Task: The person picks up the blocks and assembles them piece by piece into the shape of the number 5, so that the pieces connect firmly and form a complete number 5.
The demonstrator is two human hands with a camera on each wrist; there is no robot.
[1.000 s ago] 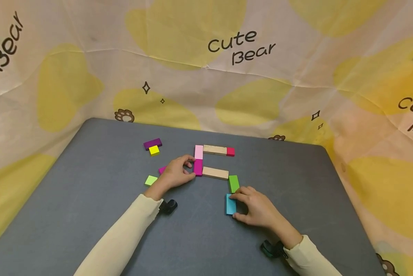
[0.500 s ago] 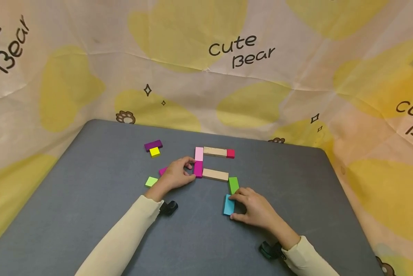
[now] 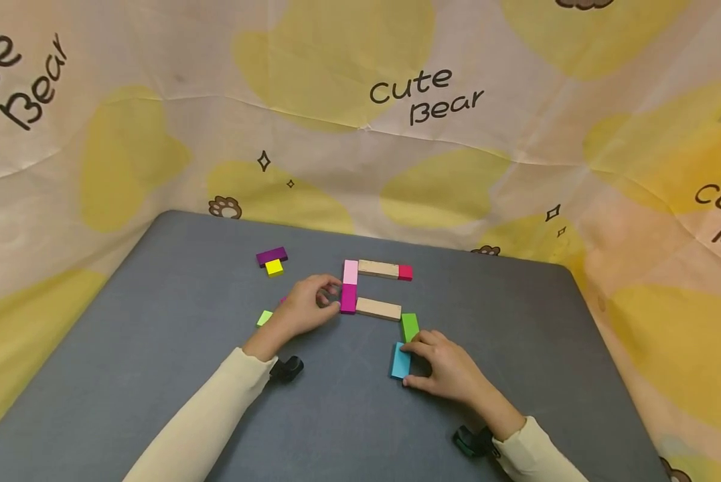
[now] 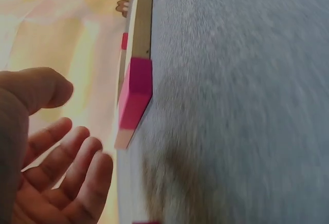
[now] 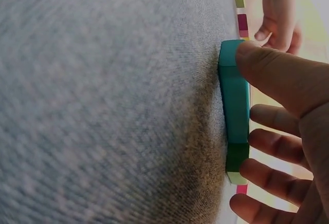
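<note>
My right hand (image 3: 450,368) pinches a blue block (image 3: 398,361) lying flat, thumb at its near end and fingers by its far end. That block touches the near end of a green block (image 3: 410,327); in the right wrist view the thumb rests on the blue block (image 5: 235,100). My left hand (image 3: 302,306) hovers just left of a magenta block (image 3: 349,299), fingers loosely bent and holding nothing. A gap between that hand and the magenta block (image 4: 135,93) shows in the left wrist view. A pale pink block (image 3: 351,272) continues the column behind the magenta one.
Two plain wooden blocks extend right from the column: the far one (image 3: 378,269) ends at a red cube (image 3: 405,272), the near one (image 3: 378,309) at the green block. Loose purple (image 3: 272,256), yellow (image 3: 274,268) and lime (image 3: 264,318) blocks lie left; another magenta piece is mostly hidden.
The blue block has slid a little left under my right hand and tilts slightly against the green one. My left hand has drawn slightly left from the magenta block. The head view has shifted slightly.
</note>
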